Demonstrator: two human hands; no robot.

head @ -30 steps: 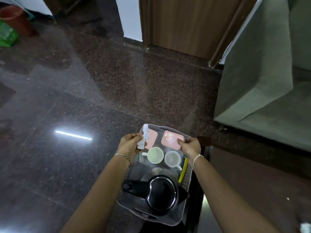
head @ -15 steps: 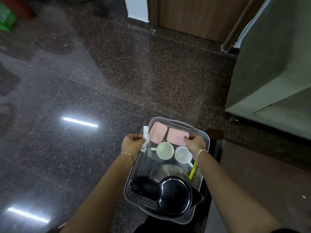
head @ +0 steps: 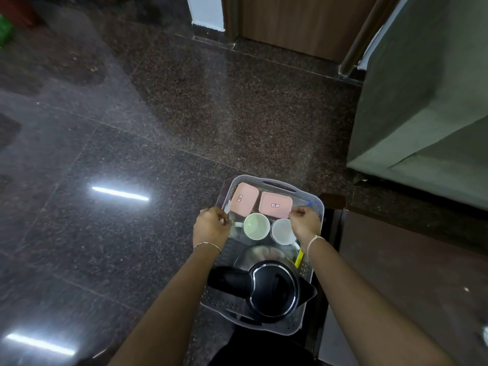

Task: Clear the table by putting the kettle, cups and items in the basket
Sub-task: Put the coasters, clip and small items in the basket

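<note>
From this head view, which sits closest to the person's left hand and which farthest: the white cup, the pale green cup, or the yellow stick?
From the left hand, which grips a clear bag:
1. Pale green cup, just to its right.
2. White cup, next along, at the right hand.
3. Yellow stick, by the right wall of the basket.
</note>
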